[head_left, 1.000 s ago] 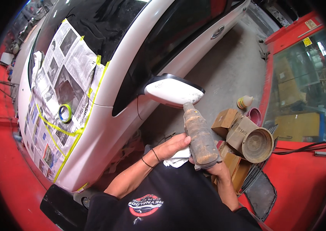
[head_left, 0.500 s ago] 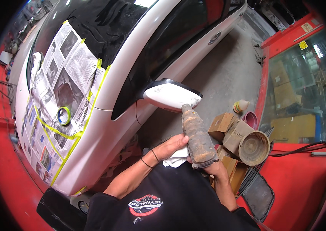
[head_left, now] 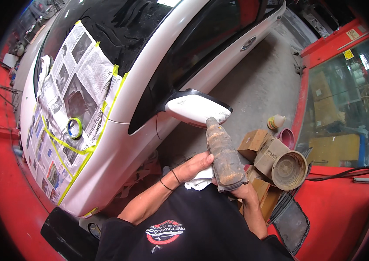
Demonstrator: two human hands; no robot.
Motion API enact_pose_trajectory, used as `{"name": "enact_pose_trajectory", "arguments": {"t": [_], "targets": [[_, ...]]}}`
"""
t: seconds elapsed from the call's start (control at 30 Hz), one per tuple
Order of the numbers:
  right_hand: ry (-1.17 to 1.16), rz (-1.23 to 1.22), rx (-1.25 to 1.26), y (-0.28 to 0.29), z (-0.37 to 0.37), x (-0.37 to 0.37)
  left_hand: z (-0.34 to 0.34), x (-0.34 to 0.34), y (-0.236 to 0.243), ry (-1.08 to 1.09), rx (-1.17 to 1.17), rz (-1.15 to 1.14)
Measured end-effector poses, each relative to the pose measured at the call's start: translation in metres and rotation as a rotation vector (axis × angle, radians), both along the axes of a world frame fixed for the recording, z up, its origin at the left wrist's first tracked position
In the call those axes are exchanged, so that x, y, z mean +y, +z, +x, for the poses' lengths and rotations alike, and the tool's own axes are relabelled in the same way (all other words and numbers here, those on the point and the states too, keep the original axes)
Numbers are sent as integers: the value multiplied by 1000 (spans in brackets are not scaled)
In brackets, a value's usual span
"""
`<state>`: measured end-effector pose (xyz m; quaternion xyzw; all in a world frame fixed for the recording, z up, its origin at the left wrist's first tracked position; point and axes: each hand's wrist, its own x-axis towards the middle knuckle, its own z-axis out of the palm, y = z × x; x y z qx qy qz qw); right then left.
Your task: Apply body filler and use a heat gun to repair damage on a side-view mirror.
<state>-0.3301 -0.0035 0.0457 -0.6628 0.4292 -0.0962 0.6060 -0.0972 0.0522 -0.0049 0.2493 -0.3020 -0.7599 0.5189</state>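
A grimy, grey-brown heat gun [head_left: 224, 154] is held in front of my body, its narrow nozzle pointing at the white side mirror [head_left: 197, 108] of a car. Whether the nozzle touches the mirror I cannot tell. My right hand [head_left: 242, 190] is closed on the gun from below, mostly hidden by its body. My left hand [head_left: 195, 166] is closed at the gun's left side, thumb against it, with a white cloth [head_left: 199, 179] bunched under the fingers. Most of the left fingers are hidden.
Newspaper [head_left: 77, 93] edged with yellow tape covers the white car's front; a tape roll [head_left: 74, 128] lies on it. To my right are cardboard boxes [head_left: 254, 143], a round basket [head_left: 289, 169], a pink pot [head_left: 285, 138], a bottle [head_left: 276, 122] and a black cable [head_left: 345, 173].
The car and surroundings sit slightly further right and lower in the view. My hands and the heat gun keep almost the same pose.
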Motion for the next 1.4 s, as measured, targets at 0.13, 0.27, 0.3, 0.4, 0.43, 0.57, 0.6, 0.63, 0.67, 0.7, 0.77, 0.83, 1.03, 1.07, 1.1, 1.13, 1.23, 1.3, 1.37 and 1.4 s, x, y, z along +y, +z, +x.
{"name": "enact_pose_trajectory", "arguments": {"t": [0.13,0.27,0.3,0.4,0.43,0.57,0.6,0.63,0.67,0.7,0.77,0.83,1.03,1.07,1.1,1.13,1.23,1.3,1.37,1.4], "targets": [[-3,11,-9,4,2,1,0,0,0,-23,11,4],[13,22,8,3,-3,0,-3,-1,-2,-10,-5,-16],[52,36,29,2,-5,-1,-4,-1,-2,-10,-7,-14],[-17,13,-22,4,-1,0,-6,-2,-4,0,8,-13],[-14,14,-23,2,-4,-1,-7,-3,-7,0,1,-20],[8,46,-64,5,-5,-6,-10,-5,5,32,10,11],[-23,25,-73,11,-3,-6,-8,-8,5,43,14,12],[-11,27,-68,13,-3,-6,-6,-13,5,-29,-34,-5],[-60,17,-55,15,-5,-6,-4,-16,5,-98,-80,-23],[-109,6,-42,16,-6,-5,-7,-18,4,-84,-72,-21],[-96,25,-13,14,-14,-9,-16,-24,3,-52,-127,-46],[-127,26,-53,15,-20,-12,-23,-26,5,-44,-108,-50],[-63,266,-27,-9,-96,-30,-45,-25,6,29,-120,-125],[-59,273,-122,-19,-113,-36,-50,-24,9,59,-100,-141],[-50,284,-217,-26,-129,-41,-54,-22,11,94,-80,-156],[-74,223,-182,-29,-144,-43,-56,-18,20,155,-107,-163],[-76,119,-80,-40,-177,-54,-62,-9,21,236,-206,-126],[81,36,-69,-49,-185,-72,-62,9,24,306,-271,-84],[163,114,-133,-49,-174,-86,-70,19,27,373,-321,-66],[240,100,-113,-43,-161,-89,-74,23,30,464,-332,-78]]}}
